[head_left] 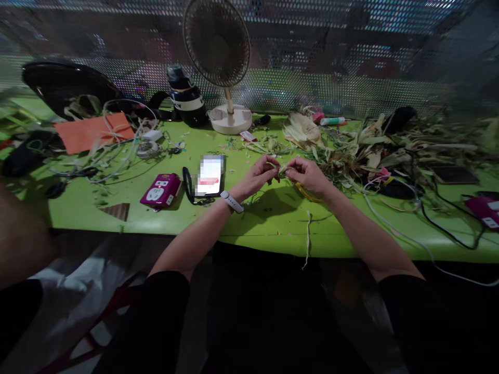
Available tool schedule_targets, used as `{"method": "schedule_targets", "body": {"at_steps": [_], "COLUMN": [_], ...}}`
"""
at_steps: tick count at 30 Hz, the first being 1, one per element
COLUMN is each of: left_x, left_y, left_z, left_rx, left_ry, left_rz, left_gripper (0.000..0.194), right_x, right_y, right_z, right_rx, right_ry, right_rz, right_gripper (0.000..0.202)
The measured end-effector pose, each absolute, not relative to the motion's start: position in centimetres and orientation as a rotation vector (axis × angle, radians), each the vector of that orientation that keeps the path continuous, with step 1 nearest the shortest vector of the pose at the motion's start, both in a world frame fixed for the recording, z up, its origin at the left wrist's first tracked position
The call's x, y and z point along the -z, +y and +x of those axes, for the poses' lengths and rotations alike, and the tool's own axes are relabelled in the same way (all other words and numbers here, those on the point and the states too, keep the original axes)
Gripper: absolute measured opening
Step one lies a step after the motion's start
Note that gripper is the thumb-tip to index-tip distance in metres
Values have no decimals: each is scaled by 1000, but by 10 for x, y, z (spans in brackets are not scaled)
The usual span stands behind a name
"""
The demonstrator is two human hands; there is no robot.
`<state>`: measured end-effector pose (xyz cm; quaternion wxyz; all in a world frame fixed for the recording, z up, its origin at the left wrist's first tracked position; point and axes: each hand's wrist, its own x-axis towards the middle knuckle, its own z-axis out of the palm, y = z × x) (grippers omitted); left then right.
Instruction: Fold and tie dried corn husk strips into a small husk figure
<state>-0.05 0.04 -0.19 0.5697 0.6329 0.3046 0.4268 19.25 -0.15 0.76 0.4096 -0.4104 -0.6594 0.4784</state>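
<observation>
Both my hands meet over the middle of the green table (pixel 257 228), pinching a small pale-green piece of plant leaf (pixel 283 170) between them. My left hand (pixel 262 174), with a white band on its wrist, grips its left side. On the other side my right hand (pixel 306 174) closes thumb and fingers on the piece. Its exact shape is mostly hidden by the fingertips. A yellow loop of cord (pixel 307 194) lies under my right hand. Below it a thin dried strip (pixel 308 234) hangs over the front edge.
A phone (pixel 211 176) and a purple power socket (pixel 161 191) lie to the left. Behind stand a fan (pixel 230 119) and a black bottle (pixel 189 106). Dried husks and leaves (pixel 362 148) heap up on the right, crossed by cables. Another person's arm (pixel 23 239) is at far left.
</observation>
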Motion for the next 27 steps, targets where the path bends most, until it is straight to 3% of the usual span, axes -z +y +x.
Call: {"method": "schedule_targets", "body": {"at_steps": [27], "left_x": [7], "left_y": [3], "left_z": [-1], "left_rx": [-995], "left_ry": [785], "left_rz": [1683], "left_gripper": [16], "right_x": [-4], "right_y": [-2], "right_z": [192], "right_rx": [-1125], "right_ry": [-1710], "right_rz": [-1082], "right_gripper": [27]}}
